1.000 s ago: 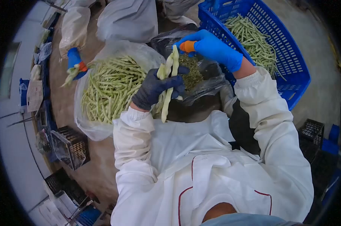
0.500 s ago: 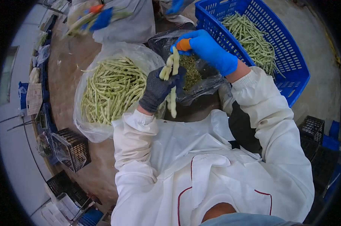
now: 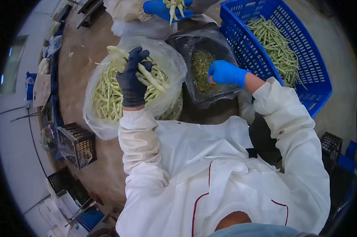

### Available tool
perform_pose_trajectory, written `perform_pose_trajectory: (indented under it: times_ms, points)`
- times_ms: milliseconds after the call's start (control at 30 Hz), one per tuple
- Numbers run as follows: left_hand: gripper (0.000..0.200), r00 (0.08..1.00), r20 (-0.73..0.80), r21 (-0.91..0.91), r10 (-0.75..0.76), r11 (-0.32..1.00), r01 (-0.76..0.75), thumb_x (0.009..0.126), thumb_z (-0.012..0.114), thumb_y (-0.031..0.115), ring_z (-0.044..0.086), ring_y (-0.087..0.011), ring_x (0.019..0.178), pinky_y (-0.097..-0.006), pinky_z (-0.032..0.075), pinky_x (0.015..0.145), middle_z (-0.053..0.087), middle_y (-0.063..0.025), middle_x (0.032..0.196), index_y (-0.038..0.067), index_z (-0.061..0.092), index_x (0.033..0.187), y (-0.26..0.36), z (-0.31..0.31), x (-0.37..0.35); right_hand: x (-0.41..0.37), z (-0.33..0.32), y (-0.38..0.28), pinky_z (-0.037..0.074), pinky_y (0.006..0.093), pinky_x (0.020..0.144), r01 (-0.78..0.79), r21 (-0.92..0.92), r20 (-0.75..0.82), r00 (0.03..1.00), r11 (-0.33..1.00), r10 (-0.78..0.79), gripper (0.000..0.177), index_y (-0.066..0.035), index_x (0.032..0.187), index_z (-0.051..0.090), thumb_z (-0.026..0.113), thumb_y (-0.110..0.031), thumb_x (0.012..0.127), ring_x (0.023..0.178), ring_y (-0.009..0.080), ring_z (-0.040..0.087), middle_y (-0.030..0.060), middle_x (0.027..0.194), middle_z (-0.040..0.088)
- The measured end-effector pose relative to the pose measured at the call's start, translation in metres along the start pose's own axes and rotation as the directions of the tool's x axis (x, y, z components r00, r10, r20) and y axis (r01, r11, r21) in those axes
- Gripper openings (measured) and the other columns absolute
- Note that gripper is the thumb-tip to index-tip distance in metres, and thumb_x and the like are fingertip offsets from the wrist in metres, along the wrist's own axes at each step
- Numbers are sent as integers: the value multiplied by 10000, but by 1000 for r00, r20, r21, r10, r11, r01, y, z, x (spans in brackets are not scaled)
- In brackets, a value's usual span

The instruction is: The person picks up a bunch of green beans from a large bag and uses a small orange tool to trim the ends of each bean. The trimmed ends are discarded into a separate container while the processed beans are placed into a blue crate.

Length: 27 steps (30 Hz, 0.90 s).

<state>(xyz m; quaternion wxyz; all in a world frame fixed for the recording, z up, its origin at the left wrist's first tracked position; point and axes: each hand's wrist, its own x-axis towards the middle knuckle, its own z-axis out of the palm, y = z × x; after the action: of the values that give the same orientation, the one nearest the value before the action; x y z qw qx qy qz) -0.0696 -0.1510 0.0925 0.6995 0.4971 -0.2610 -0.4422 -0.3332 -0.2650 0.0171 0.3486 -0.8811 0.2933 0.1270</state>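
Note:
My left hand, in a dark grey glove, is closed around several long pale green beans. It is over a clear plastic bag filled with more green beans. In a blue glove, my right hand is curled above a black plastic bag of green trimmings. A small orange item shows at its thumb side; most of it is hidden, so its kind cannot be made out.
A blue slatted crate with green beans stands at the right. Across from me, another person's blue-gloved hand holds beans. Black crates stand at the lower left, beside the brown floor.
My left hand has moved left with beans, from the middle to over the clear bag. My right hand has come down and away from it, over the trimmings. The other person's hand has moved right.

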Motion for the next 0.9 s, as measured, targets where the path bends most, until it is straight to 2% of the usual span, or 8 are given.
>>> perform_pose_trajectory:
  times_ms: [100, 300, 400, 500, 600, 700, 800, 900]
  points:
    - [307, 988, 111, -23, -103, 994, 106, 911, 596, 154, 611, -154, 669, -265, 499, 584, 673, -121, 938, -17, 574, 1166, -2, -1, -3, -4, 2, 4, 517, 376, 742, 46, -86, -495, 865, 995, -83, 373, -67, 1112, 675, 561, -81, 757, 813, 323, 660, 225, 976, 659]
    - [291, 845, 385, 175, -370, 929, 327, 900, 607, 163, 600, -143, 619, -260, 490, 557, 659, -83, 820, -32, 597, 1116, -38, 41, -26, -10, -41, -42, 465, 273, 710, 373, 814, -374, 923, 446, -88, 365, -95, 1206, 634, 633, -172, 849, 843, 112, 581, 57, 1020, 658]
    - [284, 802, 435, 201, -409, 912, 356, 888, 622, 161, 618, -149, 660, -264, 510, 606, 663, -91, 831, -30, 608, 1098, -35, 64, -37, -16, -51, -51, 440, 229, 724, 212, 766, -292, 956, 606, 34, 301, -88, 1160, 662, 616, -195, 883, 830, 76, 532, 20, 977, 645]
    - [311, 786, 441, 199, -433, 901, 384, 875, 635, 145, 631, -143, 691, -254, 523, 635, 682, -105, 855, -19, 609, 1138, -35, 62, -36, -39, -92, -41, 438, 236, 699, 346, 701, -570, 798, 623, 197, 239, -73, 1084, 692, 604, -176, 887, 830, 86, 558, 12, 959, 661]
    - [314, 802, 414, 191, -430, 903, 385, 877, 636, 143, 626, -137, 688, -241, 518, 640, 680, -106, 864, -20, 606, 1143, -37, 57, -35, -39, -120, 64, 467, 276, 675, 613, 348, -920, 370, 709, 132, 219, -55, 1017, 705, 618, -187, 864, 819, 127, 611, 18, 927, 673]
    - [304, 804, 402, 173, -438, 899, 403, 875, 636, 128, 622, -133, 681, -238, 516, 634, 678, -106, 863, -21, 607, 1139, -41, 52, -32, -114, -163, 117, 497, 302, 695, 539, 686, -720, 406, 489, 563, 241, -39, 1034, 690, 619, -164, 841, 828, 161, 640, 44, 929, 679]
    - [286, 803, 412, 193, -431, 903, 385, 872, 634, 109, 622, -136, 664, -243, 515, 617, 676, -102, 849, -10, 613, 1131, -44, 54, -31, -135, -167, 129, 511, 296, 776, -533, 308, -858, 202, 788, 472, 283, -35, 1075, 675, 605, -118, 814, 867, 172, 649, 67, 986, 684]
    - [266, 818, 405, 313, -409, 903, 296, 872, 631, 100, 624, -141, 652, -253, 512, 599, 675, -96, 829, 3, 620, 1119, -51, 60, -31, -91, -137, 63, 502, 325, 810, -112, 108, -897, 418, 988, 145, 300, -65, 1075, 678, 625, -128, 786, 876, 225, 655, 123, 977, 687]
